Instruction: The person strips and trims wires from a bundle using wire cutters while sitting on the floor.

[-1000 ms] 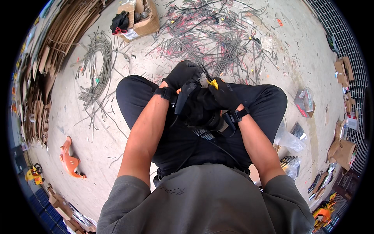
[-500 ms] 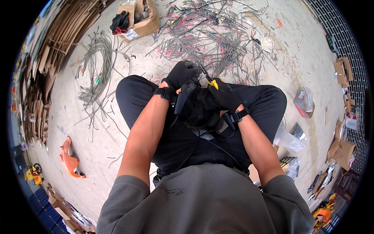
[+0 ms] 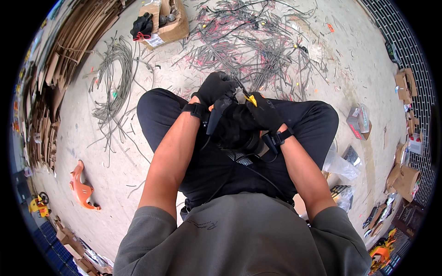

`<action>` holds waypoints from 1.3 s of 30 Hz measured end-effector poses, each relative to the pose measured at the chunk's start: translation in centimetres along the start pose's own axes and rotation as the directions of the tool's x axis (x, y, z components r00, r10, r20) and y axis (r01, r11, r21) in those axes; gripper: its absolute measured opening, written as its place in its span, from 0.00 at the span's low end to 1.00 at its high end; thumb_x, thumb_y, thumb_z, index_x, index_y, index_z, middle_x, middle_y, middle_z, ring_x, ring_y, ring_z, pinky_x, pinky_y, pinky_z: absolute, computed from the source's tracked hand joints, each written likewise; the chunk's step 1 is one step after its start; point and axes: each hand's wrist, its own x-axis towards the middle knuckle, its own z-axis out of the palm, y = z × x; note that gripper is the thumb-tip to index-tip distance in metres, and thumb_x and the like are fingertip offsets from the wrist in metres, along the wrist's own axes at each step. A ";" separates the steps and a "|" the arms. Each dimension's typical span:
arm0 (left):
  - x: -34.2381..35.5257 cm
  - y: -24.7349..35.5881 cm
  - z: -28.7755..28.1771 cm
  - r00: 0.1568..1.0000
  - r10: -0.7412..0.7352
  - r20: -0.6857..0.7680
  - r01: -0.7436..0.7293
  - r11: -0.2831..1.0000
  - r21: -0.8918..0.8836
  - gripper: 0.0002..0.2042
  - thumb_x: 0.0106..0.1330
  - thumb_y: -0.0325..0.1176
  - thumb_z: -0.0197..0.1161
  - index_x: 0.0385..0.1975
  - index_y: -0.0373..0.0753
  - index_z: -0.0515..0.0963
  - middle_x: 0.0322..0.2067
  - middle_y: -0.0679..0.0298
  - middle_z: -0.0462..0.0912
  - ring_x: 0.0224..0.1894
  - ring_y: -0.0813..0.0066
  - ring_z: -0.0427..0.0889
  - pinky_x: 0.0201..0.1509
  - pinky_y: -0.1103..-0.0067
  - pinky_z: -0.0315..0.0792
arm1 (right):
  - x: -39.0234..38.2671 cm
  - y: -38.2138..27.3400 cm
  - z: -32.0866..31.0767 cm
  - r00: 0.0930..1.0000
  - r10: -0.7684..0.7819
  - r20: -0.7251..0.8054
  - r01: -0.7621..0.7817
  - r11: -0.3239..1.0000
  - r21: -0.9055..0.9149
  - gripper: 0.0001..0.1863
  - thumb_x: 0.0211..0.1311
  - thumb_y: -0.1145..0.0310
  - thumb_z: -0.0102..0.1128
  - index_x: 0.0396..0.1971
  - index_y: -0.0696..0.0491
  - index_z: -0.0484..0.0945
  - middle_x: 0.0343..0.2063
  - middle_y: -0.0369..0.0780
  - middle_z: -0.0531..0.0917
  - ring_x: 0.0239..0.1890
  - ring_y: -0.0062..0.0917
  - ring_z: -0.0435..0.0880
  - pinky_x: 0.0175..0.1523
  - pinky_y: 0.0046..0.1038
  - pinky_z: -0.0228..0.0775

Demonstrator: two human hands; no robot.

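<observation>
My right hand [image 3: 266, 112], in a black glove, is wrapped around a yellow-handled tool [image 3: 251, 99] at the centre of the frame, its dark, narrow head pointing toward the upper left. My left hand [image 3: 215, 87], gloved likewise, lies just left of that head with fingers bent inward; whether they pinch anything I cannot tell, the detail being small and dark. Compared with half a second earlier, the yellow handle sits at a slightly different slant in my right hand, while my left hand keeps nearly the same place. Black straps [image 3: 195, 109] circle both my wrists, and below the hands lie my folded legs in dark trousers [image 3: 306, 120].

Beyond, at upper centre, spreads a loose heap of grey and reddish cable pieces [image 3: 251, 53]; a looped grey cable bundle [image 3: 114, 85] lies at upper left. Above that bundle, toward the top edge, stands an open cardboard box [image 3: 175, 31] with a spare black glove [image 3: 142, 26] at its left side. An orange curved part [image 3: 82, 187] rests at lower left. These surroundings are unchanged.
</observation>
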 end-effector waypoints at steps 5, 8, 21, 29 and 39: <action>0.2 -0.3 0.0 1.000 0.004 0.006 -0.004 1.000 0.010 0.12 0.57 0.35 0.65 0.29 0.29 0.82 0.21 0.61 0.82 0.23 0.78 0.78 0.30 0.78 0.72 | -0.1 0.7 0.5 0.999 -0.027 -0.035 0.027 0.999 -0.017 0.19 0.64 0.64 0.54 0.48 0.62 0.74 0.46 0.51 0.76 0.51 0.46 0.73 0.56 0.40 0.65; 0.1 -0.2 -0.1 0.998 0.055 -0.007 -0.055 0.997 0.061 0.12 0.57 0.35 0.65 0.29 0.30 0.82 0.21 0.61 0.82 0.23 0.78 0.78 0.30 0.78 0.72 | 0.3 -1.0 -0.5 0.996 -0.087 -0.008 0.087 0.995 -0.042 0.17 0.63 0.64 0.55 0.46 0.61 0.75 0.43 0.51 0.76 0.48 0.45 0.74 0.53 0.40 0.66; 0.0 0.1 0.0 0.999 0.029 0.021 -0.028 0.999 -0.046 0.10 0.59 0.34 0.64 0.29 0.31 0.83 0.21 0.65 0.82 0.23 0.82 0.76 0.29 0.80 0.71 | 0.6 -1.1 -1.1 0.910 -0.414 0.021 0.387 0.831 -0.400 0.13 0.58 0.69 0.58 0.42 0.58 0.78 0.42 0.51 0.76 0.44 0.47 0.76 0.47 0.41 0.70; -1.2 2.7 0.1 1.000 -0.025 0.009 0.026 0.992 -0.124 0.10 0.62 0.35 0.62 0.32 0.34 0.82 0.23 0.68 0.80 0.24 0.83 0.76 0.29 0.83 0.71 | 0.6 -0.4 -0.9 0.934 -0.354 -0.046 0.323 0.894 -0.312 0.13 0.60 0.69 0.57 0.44 0.59 0.78 0.46 0.53 0.76 0.47 0.47 0.76 0.48 0.41 0.70; -0.5 2.1 -0.4 0.999 0.036 0.021 -0.034 0.995 -0.095 0.07 0.64 0.31 0.61 0.34 0.33 0.81 0.25 0.68 0.81 0.26 0.84 0.77 0.31 0.84 0.71 | 0.6 -0.1 -1.2 0.939 -0.344 0.000 0.332 0.907 -0.257 0.15 0.58 0.70 0.58 0.45 0.58 0.78 0.44 0.54 0.77 0.45 0.48 0.77 0.49 0.42 0.70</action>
